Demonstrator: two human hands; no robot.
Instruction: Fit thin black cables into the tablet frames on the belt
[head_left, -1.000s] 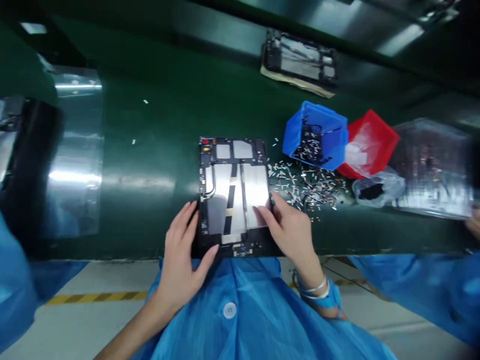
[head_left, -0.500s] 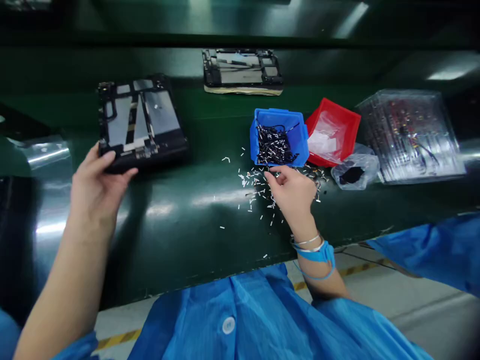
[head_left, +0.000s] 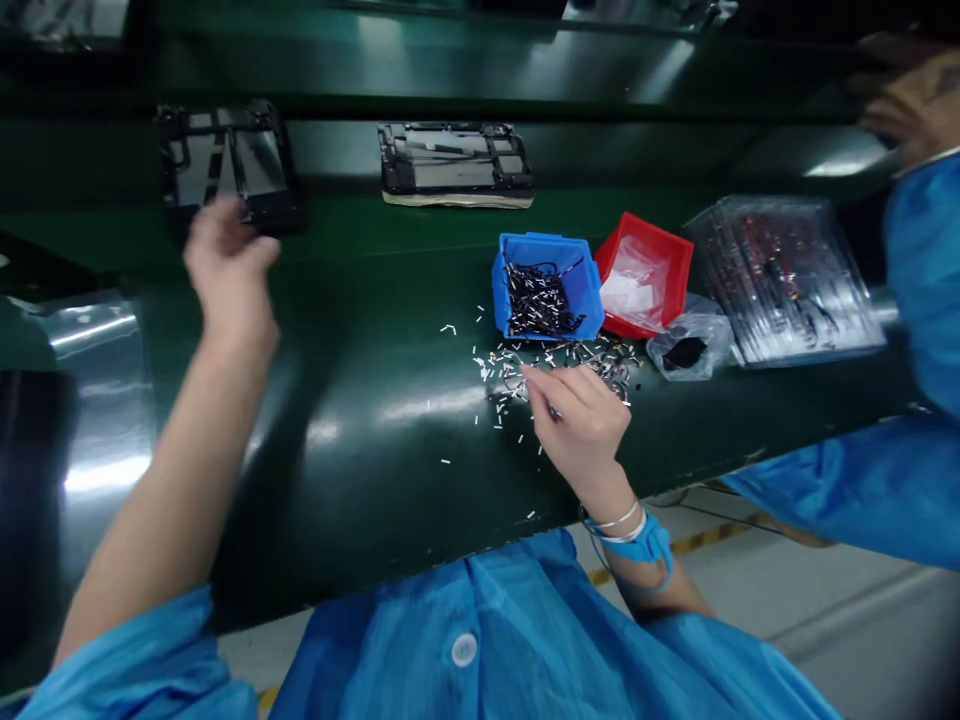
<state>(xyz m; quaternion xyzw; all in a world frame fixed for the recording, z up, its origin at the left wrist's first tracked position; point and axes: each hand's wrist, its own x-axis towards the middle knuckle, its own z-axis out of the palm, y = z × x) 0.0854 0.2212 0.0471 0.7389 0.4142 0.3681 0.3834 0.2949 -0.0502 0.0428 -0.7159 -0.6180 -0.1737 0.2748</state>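
My left hand [head_left: 234,265], smeared by motion, is at the front edge of a black device frame [head_left: 259,165] with grey panels and dark strips, on the far left of the green bench. Its thumb stands apart from the fingers and it does not appear to grip the frame. My right hand [head_left: 585,420] is closed in a pinch over loose dark and white bits [head_left: 499,372]; what is between its fingertips is hidden. Just beyond it stands a blue bin [head_left: 581,285] holding many small black pieces with white marks [head_left: 536,300].
A second stack of frames [head_left: 457,165] lies at the back centre. Right of the blue bin are a red bin [head_left: 675,270] with clear plastic, a bag [head_left: 694,340] with something black, and stacked clear trays [head_left: 795,280]. A co-worker's blurred hand [head_left: 915,105] and blue sleeve are at right.
The black device frame has moved farther back and left, and my left hand has come off its side. My right hand has shifted slightly toward me. A co-worker's arm has appeared at right.
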